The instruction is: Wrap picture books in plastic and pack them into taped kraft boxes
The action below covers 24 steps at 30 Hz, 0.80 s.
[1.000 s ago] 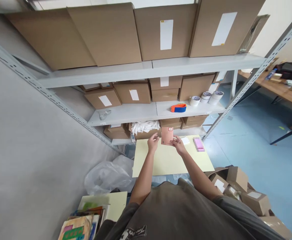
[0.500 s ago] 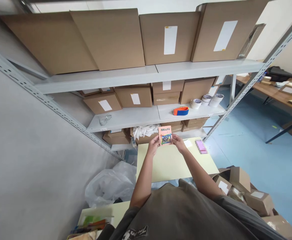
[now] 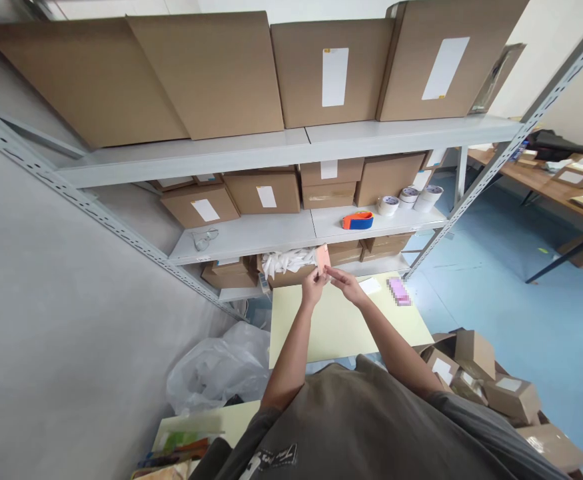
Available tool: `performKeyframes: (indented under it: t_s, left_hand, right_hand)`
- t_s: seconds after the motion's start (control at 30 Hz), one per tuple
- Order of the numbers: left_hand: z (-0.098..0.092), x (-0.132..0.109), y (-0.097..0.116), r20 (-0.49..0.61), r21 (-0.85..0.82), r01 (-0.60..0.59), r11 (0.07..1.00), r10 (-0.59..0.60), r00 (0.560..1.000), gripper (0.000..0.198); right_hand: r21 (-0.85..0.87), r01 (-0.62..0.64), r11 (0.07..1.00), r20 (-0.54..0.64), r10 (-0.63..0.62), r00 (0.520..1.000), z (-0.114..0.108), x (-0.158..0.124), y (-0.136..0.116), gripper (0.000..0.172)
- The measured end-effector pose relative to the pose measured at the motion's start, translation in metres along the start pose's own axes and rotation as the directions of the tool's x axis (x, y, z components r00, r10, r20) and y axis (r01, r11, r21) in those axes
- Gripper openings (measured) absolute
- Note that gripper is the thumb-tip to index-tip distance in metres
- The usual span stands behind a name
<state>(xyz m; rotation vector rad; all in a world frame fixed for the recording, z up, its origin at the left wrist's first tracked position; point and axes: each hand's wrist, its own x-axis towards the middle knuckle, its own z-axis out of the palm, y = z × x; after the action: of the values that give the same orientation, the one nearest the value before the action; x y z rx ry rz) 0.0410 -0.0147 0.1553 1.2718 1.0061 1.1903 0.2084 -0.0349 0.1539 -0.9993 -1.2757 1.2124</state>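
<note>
Above the far part of the pale yellow table (image 3: 344, 327), a small pink booklet (image 3: 322, 257) is held up at an angle, narrower to my view. My left hand (image 3: 313, 288) is closed on its lower part. My right hand (image 3: 347, 287) has its fingers stretched toward the lower right corner, the fingertips touching it. A white paper (image 3: 370, 286) and a blurred-out purple item (image 3: 399, 291) lie on the table to the right of my hands.
A grey shelf rack (image 3: 251, 233) with cardboard boxes stands ahead. On it are tape rolls (image 3: 388, 205), an orange and blue band (image 3: 358, 221), safety glasses (image 3: 205, 238) and a box of white cloth-like items (image 3: 288, 261). A plastic bag (image 3: 221, 373) sits left; boxes (image 3: 514, 400) are piled right.
The booklet has turned from its printed face toward me to a slanted, plain pink side. My right hand has shifted left, closer to my left hand.
</note>
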Motion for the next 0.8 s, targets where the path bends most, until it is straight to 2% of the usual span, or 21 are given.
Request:
performKeyframes:
  t_s: [0.1,0.13,0.2,0.23,0.3,0.37,0.4,0.43,0.5,0.57,0.6,0.73,0.8]
  left_hand:
    - [-0.011,0.004,-0.002,0.026,-0.158,0.075,0.984,-0.072,0.997,0.062]
    - [-0.015,0.006,-0.003,0.052,-0.2,0.103,0.974,-0.095,0.994,0.066]
    - [-0.02,0.007,-0.004,0.089,-0.233,0.133,0.963,-0.115,0.989,0.073]
    - [-0.021,0.008,-0.004,0.072,-0.222,0.123,0.967,-0.11,0.991,0.074]
    - [-0.019,0.007,-0.004,-0.07,-0.141,0.069,0.988,-0.08,0.994,0.074]
    - [-0.011,0.004,-0.001,-0.248,-0.011,0.026,1.0,-0.028,0.968,0.066]
    - [-0.006,0.002,0.0,-0.281,0.04,0.02,0.999,-0.008,0.96,0.062]
    - [0.0,0.0,0.002,-0.265,0.068,0.018,0.998,0.001,0.964,0.059]
    - [0.01,-0.003,0.005,-0.155,0.057,0.005,0.998,0.004,0.988,0.058]
    - [0.014,-0.004,0.007,-0.088,0.005,-0.004,1.0,0.004,0.996,0.059]
    - [0.013,-0.004,0.008,-0.083,-0.03,-0.001,1.0,-0.001,0.997,0.059]
    - [-0.003,-0.002,0.006,-0.039,-0.198,0.098,0.975,-0.107,0.993,0.072]
    - [-0.012,-0.001,0.002,-0.021,-0.229,0.157,0.961,-0.166,0.986,0.078]
  right_hand:
    - [-0.038,-0.055,0.998,-0.206,0.046,0.977,-0.01,0.002,0.001,0.054]
    - [-0.021,-0.083,0.996,-0.239,0.075,0.968,-0.014,0.002,0.0,0.056]
    - [0.052,-0.14,0.989,-0.199,0.147,0.969,-0.02,0.002,-0.001,0.056]
    - [0.092,-0.163,0.982,-0.155,0.176,0.972,-0.022,0.001,-0.002,0.055]
    - [0.139,-0.178,0.974,-0.11,0.194,0.975,-0.023,-0.001,-0.004,0.052]
    - [0.133,-0.136,0.982,-0.117,0.151,0.982,-0.02,-0.003,-0.005,0.053]
    - [0.109,-0.099,0.989,-0.106,0.111,0.988,-0.018,-0.004,-0.005,0.054]
    - [0.072,-0.057,0.996,-0.078,0.062,0.995,-0.015,-0.004,-0.005,0.054]
    - [-0.019,0.027,0.999,0.009,-0.027,1.0,-0.009,-0.005,-0.004,0.051]
    - [-0.093,0.076,0.993,0.074,-0.07,0.995,-0.008,-0.005,-0.001,0.049]
    - [-0.12,0.084,0.989,0.068,-0.076,0.995,-0.009,-0.004,0.001,0.048]
    - [-0.159,-0.011,0.987,-0.171,-0.016,0.985,-0.022,0.003,0.012,0.056]
    - [-0.06,-0.099,0.993,-0.194,0.085,0.977,-0.027,0.007,0.018,0.058]
